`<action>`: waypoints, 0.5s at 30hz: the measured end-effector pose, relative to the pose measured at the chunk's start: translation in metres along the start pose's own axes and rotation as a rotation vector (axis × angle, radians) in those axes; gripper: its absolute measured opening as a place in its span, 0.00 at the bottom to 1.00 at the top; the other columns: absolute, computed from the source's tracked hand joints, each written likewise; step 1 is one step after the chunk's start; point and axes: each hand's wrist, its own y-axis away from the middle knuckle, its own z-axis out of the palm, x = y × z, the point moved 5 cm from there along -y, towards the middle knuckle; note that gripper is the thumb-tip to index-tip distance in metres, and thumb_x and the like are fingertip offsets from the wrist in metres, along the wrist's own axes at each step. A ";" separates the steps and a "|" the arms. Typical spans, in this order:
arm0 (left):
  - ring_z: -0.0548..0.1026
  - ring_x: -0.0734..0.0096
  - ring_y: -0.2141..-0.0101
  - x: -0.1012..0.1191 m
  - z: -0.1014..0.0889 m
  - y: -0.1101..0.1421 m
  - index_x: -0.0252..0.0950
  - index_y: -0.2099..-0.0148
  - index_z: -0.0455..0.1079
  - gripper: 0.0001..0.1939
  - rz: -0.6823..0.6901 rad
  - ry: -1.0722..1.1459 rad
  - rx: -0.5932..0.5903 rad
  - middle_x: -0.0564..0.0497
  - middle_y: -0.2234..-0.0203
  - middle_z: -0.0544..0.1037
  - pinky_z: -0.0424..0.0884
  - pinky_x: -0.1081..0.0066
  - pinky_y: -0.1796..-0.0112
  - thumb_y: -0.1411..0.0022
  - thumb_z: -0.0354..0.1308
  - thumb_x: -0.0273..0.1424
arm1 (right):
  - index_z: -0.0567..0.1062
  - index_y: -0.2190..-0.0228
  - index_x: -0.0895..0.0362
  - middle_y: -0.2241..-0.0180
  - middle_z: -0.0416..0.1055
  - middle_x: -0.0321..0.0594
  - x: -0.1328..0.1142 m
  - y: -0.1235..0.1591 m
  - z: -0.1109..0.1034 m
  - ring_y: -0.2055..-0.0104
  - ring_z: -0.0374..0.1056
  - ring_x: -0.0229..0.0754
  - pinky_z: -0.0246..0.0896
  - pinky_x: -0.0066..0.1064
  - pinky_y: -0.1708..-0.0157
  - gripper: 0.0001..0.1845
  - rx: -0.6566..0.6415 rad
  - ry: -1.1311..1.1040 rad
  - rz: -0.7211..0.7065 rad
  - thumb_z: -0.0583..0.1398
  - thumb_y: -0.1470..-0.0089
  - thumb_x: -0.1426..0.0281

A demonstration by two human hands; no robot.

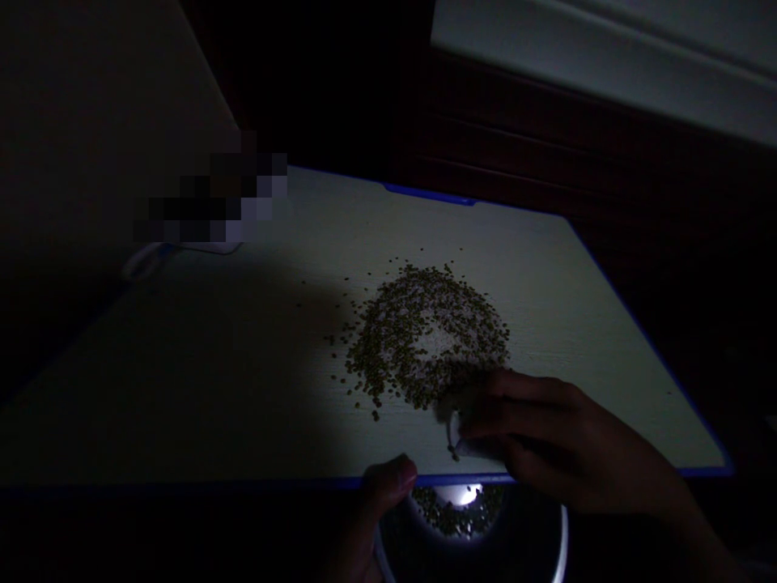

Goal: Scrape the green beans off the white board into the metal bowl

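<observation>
Bowl [564, 534] partly hidden under board [564, 324]

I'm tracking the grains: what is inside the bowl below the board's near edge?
Small grains lie inside the bowl near a bright glint. The board covers its far side; contents there cannot be seen.

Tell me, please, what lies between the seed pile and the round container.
The head view shows pale board, its blue edge, a few stray seeds, the left thumb and a pale object in the right hand.
</observation>
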 end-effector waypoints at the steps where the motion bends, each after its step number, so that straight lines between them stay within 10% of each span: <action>1: 0.78 0.57 0.55 0.001 -0.001 0.000 0.35 0.51 0.75 0.17 -0.001 -0.004 -0.007 0.43 0.56 0.80 0.73 0.52 0.53 0.36 0.60 0.40 | 0.75 0.53 0.55 0.59 0.72 0.43 0.000 0.000 0.001 0.57 0.71 0.42 0.69 0.32 0.60 0.17 -0.001 -0.003 -0.001 0.57 0.41 0.80; 15: 0.76 0.59 0.55 -0.008 -0.014 -0.002 0.34 0.47 0.71 0.18 -0.015 -0.010 0.074 0.43 0.51 0.76 0.74 0.53 0.55 0.34 0.58 0.39 | 0.76 0.54 0.55 0.55 0.73 0.45 -0.005 -0.002 0.003 0.54 0.71 0.42 0.69 0.32 0.58 0.16 -0.028 -0.056 -0.044 0.56 0.42 0.80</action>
